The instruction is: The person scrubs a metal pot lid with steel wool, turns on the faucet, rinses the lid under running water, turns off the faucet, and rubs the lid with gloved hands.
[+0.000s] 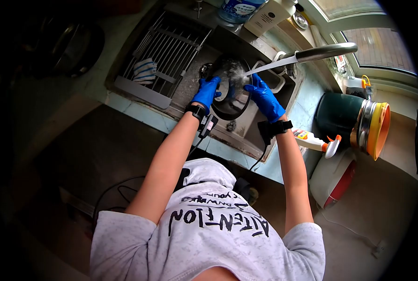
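A dark round pan (237,108) sits tilted in the sink, with water from the faucet (326,51) splashing into it. Both of my hands wear blue gloves. My left hand (207,91) is closed at the pan's left side, beside a pale rounded thing (223,88) that I cannot make out; what its fingers hold is partly hidden. On the opposite side, my right hand (265,97) grips the pan's right rim, fingers near the water stream.
A metal drying rack (174,51) with a striped cloth (145,71) spans the sink's left part. A scouring ball (231,125) lies below the pan. Bottles (270,18) stand behind. At right are a spray bottle (317,141), a dark green container (339,114) and a white-and-red vessel (332,180).
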A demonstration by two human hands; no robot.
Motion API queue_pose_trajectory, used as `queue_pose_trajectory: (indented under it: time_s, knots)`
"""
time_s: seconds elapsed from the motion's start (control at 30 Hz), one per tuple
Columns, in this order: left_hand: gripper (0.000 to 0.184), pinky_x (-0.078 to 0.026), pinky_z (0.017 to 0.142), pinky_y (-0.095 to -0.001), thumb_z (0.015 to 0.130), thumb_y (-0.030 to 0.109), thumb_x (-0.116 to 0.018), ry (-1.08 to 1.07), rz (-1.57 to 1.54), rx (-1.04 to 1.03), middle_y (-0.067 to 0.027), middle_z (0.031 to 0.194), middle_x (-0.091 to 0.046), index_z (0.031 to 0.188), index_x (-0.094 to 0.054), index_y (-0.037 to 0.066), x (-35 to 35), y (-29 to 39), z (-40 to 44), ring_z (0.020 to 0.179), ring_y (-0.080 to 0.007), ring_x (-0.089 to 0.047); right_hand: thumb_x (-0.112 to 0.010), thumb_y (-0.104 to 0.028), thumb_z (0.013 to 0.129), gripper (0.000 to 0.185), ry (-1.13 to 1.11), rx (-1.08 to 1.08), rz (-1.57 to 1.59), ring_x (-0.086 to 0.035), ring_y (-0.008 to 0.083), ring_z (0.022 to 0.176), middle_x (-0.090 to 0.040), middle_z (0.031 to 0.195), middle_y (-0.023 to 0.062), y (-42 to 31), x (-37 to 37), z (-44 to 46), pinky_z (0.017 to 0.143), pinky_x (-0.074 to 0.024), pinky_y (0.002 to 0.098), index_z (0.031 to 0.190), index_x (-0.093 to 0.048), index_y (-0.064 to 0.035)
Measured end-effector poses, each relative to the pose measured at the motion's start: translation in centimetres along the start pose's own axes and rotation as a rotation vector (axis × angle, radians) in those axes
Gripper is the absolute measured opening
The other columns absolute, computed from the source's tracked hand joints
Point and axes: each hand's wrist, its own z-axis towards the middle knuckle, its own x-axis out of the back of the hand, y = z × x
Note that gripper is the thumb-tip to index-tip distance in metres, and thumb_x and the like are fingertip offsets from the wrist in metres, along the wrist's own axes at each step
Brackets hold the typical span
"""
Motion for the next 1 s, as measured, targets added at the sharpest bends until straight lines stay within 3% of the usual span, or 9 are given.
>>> queue_pose_trajectory:
  time_s: [0.07,0.13,0.27,0.37,0.43,0.63,0.77,0.93,1.0]
  knots:
    - [0.037,-0.045,0.051,-0.0258,0.072,0.025,-0.053,0.023,-0.012,0.061,-0.0085,0.089,-0.051,0.101,-0.041,0.004,0.6,0.3,-0.3,0.067,-0.0175,-0.052,-0.049,-0.001,0.073,0.043,0.026,-0.032,-0.081,-0.045,0.0108,0.091,-0.048,0.104,0.0035,-0.5,-0.9,-1.1,0.080,-0.0343,0.0224,0.114,-0.037,-0.0014]
    - [0.040,-0.047,0.052,-0.0252,0.072,0.038,-0.052,-0.209,-0.050,0.138,-0.0068,0.081,-0.051,0.093,-0.048,0.004,1.6,0.2,-0.4,0.066,-0.0164,-0.051,-0.050,-0.002,0.074,0.041,-0.013,-0.054,-0.118,-0.045,0.0108,0.091,-0.049,0.102,0.0036,0.7,-0.4,-0.9,0.080,-0.0341,0.0225,0.113,-0.039,-0.0014]
    - [0.042,-0.047,0.052,-0.0243,0.072,0.041,-0.051,-0.204,-0.092,0.228,-0.0086,0.079,-0.051,0.092,-0.048,0.004,1.5,0.0,-0.7,0.062,-0.0172,-0.051,-0.050,-0.006,0.075,0.032,0.044,0.012,-0.195,-0.046,0.0111,0.088,-0.052,0.097,0.0040,1.5,0.1,0.0,0.081,-0.0339,0.0222,0.107,-0.044,-0.0009]
    - [0.040,-0.046,0.064,-0.0261,0.075,0.034,-0.049,-0.149,0.028,-0.051,-0.0096,0.092,-0.048,0.101,-0.042,0.005,1.0,-0.7,-0.8,0.083,-0.0172,-0.050,-0.051,-0.009,0.076,0.031,0.137,0.075,-0.254,-0.046,0.0105,0.087,-0.052,0.096,0.0035,1.5,0.2,1.3,0.080,-0.0334,0.0214,0.105,-0.045,-0.0008]
    - [0.041,-0.046,0.066,-0.0275,0.075,0.031,-0.049,-0.154,0.117,-0.035,-0.0094,0.099,-0.046,0.106,-0.038,0.005,0.8,-0.9,-0.4,0.090,-0.0175,-0.047,-0.051,-0.010,0.076,0.035,0.128,0.038,-0.301,-0.045,0.0105,0.090,-0.051,0.099,0.0041,1.0,0.1,1.7,0.082,-0.0321,0.0217,0.109,-0.043,-0.0007]
    - [0.037,-0.046,0.058,-0.0256,0.074,0.032,-0.049,-0.248,-0.086,0.014,-0.0085,0.088,-0.050,0.099,-0.044,0.006,0.5,-0.1,-1.0,0.078,-0.0176,-0.050,-0.053,-0.007,0.073,0.042,0.055,0.065,-0.158,-0.045,0.0110,0.092,-0.049,0.101,0.0035,0.3,0.4,-1.0,0.082,-0.0322,0.0220,0.112,-0.039,-0.0024]
    - [0.039,-0.044,0.053,-0.0237,0.074,0.039,-0.049,-0.232,-0.057,0.010,-0.0071,0.084,-0.051,0.095,-0.049,0.006,0.0,0.2,-1.3,0.070,-0.0142,-0.049,-0.052,-0.011,0.073,0.041,-0.052,-0.094,0.023,-0.045,0.0127,0.094,-0.049,0.103,0.0050,-0.5,-0.2,-2.7,0.083,-0.0341,0.0252,0.112,-0.040,-0.0029]
    - [0.046,-0.042,0.050,-0.0230,0.071,0.047,-0.049,-0.245,0.079,0.142,-0.0047,0.077,-0.052,0.093,-0.051,0.006,-0.8,1.1,-2.0,0.060,-0.0120,-0.047,-0.049,-0.028,0.076,0.042,-0.067,-0.269,0.303,-0.051,0.0146,0.082,-0.049,0.102,0.0073,1.1,2.3,-2.2,0.071,-0.0417,0.0260,0.111,-0.041,-0.0049]
    - [0.051,-0.042,0.050,-0.0228,0.070,0.051,-0.049,-0.263,0.021,0.096,-0.0040,0.072,-0.051,0.091,-0.051,0.005,-1.4,0.9,-2.7,0.059,-0.0116,-0.047,-0.047,-0.032,0.076,0.044,-0.090,-0.193,0.403,-0.052,0.0150,0.078,-0.050,0.100,0.0084,1.4,2.0,-2.0,0.067,-0.0428,0.0259,0.110,-0.041,-0.0042]
